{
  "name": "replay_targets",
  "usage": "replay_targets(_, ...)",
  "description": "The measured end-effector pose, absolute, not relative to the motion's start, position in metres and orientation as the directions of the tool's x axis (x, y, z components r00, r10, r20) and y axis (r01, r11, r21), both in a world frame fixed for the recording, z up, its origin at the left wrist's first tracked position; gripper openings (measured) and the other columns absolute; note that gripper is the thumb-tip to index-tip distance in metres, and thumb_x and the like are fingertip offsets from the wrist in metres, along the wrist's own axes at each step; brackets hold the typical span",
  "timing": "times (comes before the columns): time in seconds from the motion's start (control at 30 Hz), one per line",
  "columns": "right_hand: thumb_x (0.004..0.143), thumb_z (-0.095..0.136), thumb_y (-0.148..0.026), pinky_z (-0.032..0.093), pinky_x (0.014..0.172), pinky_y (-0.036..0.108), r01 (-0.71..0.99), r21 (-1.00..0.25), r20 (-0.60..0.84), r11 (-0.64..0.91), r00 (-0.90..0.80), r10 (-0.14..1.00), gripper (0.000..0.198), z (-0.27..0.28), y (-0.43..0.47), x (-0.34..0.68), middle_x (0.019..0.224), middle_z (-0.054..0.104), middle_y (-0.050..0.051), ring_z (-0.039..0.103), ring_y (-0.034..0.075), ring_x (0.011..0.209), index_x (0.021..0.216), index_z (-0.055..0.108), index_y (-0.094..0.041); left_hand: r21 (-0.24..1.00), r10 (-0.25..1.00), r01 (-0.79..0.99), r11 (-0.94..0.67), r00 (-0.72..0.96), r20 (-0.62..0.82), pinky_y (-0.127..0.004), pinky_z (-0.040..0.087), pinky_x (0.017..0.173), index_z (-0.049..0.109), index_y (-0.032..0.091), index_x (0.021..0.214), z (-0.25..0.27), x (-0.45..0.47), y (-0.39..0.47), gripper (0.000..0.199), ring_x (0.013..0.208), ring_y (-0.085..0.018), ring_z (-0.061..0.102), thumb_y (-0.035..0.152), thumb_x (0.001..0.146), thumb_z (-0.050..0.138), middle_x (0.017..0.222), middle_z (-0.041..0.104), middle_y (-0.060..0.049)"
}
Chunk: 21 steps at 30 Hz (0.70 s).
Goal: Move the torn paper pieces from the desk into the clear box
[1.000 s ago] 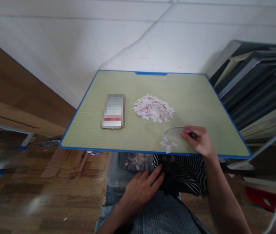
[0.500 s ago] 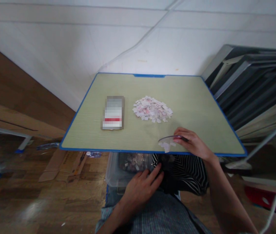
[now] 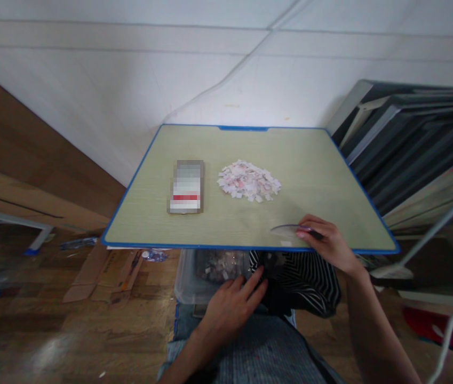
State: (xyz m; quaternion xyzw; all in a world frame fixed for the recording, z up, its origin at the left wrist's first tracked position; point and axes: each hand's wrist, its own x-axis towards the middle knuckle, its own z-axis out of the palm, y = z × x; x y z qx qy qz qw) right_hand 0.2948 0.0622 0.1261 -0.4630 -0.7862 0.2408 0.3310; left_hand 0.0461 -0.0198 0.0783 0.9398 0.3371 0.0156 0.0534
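My right hand (image 3: 326,240) is closed on a thin, clear curved sheet (image 3: 281,230) with a dark upper edge, held low over the front of the table. A small white scrap (image 3: 286,244) lies by the table edge just below it. Farther back is a loose pile of small white and pinkish paper pieces (image 3: 249,181). My left hand (image 3: 232,301) is down at my lap, fingers stretched out, its fingertips touching a black-and-white striped cloth (image 3: 310,282), perhaps a bag. Dark material fills the middle of that cloth.
A blue-edged folding table (image 3: 310,154) stands against the wall. On its left lies a blurred rectangular object (image 3: 187,186). Below the front edge sits a clear plastic bin (image 3: 183,285) with scraps inside. Dark panels (image 3: 410,122) lean at right; flattened cardboard (image 3: 102,277) lies on the floor.
My right hand and the clear sheet have shifted slightly right. Most scraps in front of the sheet are gone from view, leaving one visible. My left hand has stayed nearly still.
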Motion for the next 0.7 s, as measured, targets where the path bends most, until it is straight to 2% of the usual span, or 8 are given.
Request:
replay_targets(0.4, 0.081, 0.052, -0.024, 0.038, 0.054, 0.023, 0.568, -0.711, 0.162, 0.414, -0.441, 0.883, 0.019, 0.128, 0.055, 0.307, 0.065, 0.053, 0.002, 0.05, 0.011, 0.06, 0.064, 0.054, -0.017, 0.115, 0.64, 0.637, -0.762, 0.768, -0.013, -0.03, 0.047, 0.073, 0.034, 0.019, 0.128, 0.077, 0.045, -0.022, 0.043, 0.093, -0.017, 0.049, 0.014, 0.086, 0.035, 0.141, 0.022, -0.004)
replay_targets(0.7, 0.079, 0.054, -0.029, 0.039, 0.051, 0.023, 0.556, -0.741, 0.223, 0.376, -0.325, 0.919, 0.019, 0.125, 0.054, 0.31, 0.061, 0.051, 0.0, 0.049, 0.011, 0.056, 0.064, 0.054, -0.018, 0.106, 0.633, 0.633, -0.767, 0.773, -0.032, -0.029, 0.046, 0.072, 0.033, 0.019, 0.128, 0.078, 0.046, -0.021, 0.043, 0.094, -0.017, 0.049, 0.014, 0.085, 0.036, 0.141, 0.021, -0.006)
